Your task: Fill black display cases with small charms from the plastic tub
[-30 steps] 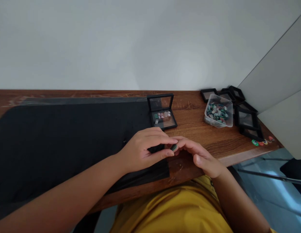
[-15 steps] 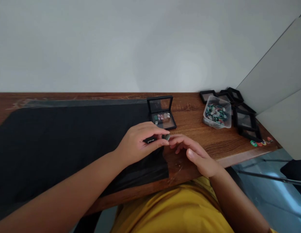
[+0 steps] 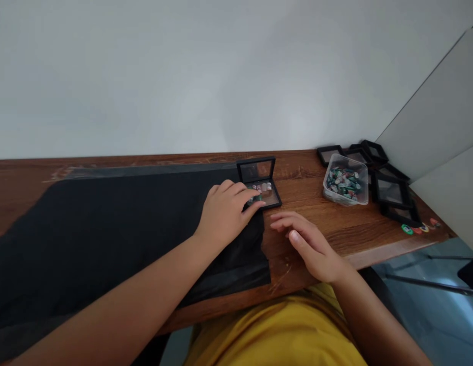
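A black mat (image 3: 106, 229) covers the brown wood-grain table (image 3: 320, 223); the small frames (image 3: 390, 193) are black.

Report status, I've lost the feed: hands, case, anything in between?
Left hand fingertips in open black case, grip hidden. Right hand open on table. Nothing in between.

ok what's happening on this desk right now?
A person in a yellow shirt sits at a wooden desk. The left hand reaches into an open black display case holding small coloured pieces, fingertips at a green one. The right hand rests open on the wood, empty. A clear tub of mixed pieces and a pile of black cases sit to the right; a black cloth covers the left.
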`<move>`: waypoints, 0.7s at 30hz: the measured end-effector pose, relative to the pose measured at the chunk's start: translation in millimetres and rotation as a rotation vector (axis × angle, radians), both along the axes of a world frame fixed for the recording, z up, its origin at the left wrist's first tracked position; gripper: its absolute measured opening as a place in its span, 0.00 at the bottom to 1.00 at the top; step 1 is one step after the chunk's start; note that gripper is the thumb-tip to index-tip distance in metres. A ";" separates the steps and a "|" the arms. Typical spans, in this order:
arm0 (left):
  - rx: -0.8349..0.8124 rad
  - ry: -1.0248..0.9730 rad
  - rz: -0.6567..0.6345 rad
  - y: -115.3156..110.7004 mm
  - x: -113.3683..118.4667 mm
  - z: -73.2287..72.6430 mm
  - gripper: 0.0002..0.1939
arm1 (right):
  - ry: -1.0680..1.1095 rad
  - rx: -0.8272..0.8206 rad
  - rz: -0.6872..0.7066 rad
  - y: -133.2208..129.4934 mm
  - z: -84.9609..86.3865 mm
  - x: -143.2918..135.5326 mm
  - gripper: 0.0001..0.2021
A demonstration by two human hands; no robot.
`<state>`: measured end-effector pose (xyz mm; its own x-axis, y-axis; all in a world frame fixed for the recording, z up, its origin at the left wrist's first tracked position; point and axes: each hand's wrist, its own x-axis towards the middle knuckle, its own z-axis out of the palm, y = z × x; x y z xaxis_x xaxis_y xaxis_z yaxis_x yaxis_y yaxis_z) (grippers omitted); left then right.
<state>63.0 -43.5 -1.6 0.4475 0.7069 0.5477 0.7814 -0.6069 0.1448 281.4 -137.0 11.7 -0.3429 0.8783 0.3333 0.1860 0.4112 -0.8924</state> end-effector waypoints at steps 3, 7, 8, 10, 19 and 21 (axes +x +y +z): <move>-0.024 0.022 0.007 -1.6 2.9 -0.5 0.15 | -0.041 0.035 -0.006 0.0 -1.4 -0.3 0.16; -0.048 0.032 0.030 0.8 2.2 -2.5 0.14 | -0.074 0.040 -0.009 -0.4 -3.4 1.0 0.15; -0.052 0.036 0.032 1.7 1.5 -3.3 0.14 | -0.077 0.042 -0.007 -0.5 -3.8 1.2 0.15; -0.056 0.038 0.028 3.2 0.3 -5.0 0.14 | -0.082 0.047 -0.003 -0.4 -4.6 1.4 0.15; -0.074 0.005 -0.009 6.8 -4.1 -7.2 0.15 | -0.086 0.048 0.002 -0.1 -4.1 0.9 0.14; -0.086 -0.018 -0.018 7.6 -6.6 -6.6 0.15 | -0.092 0.046 0.000 -0.2 -3.5 0.7 0.14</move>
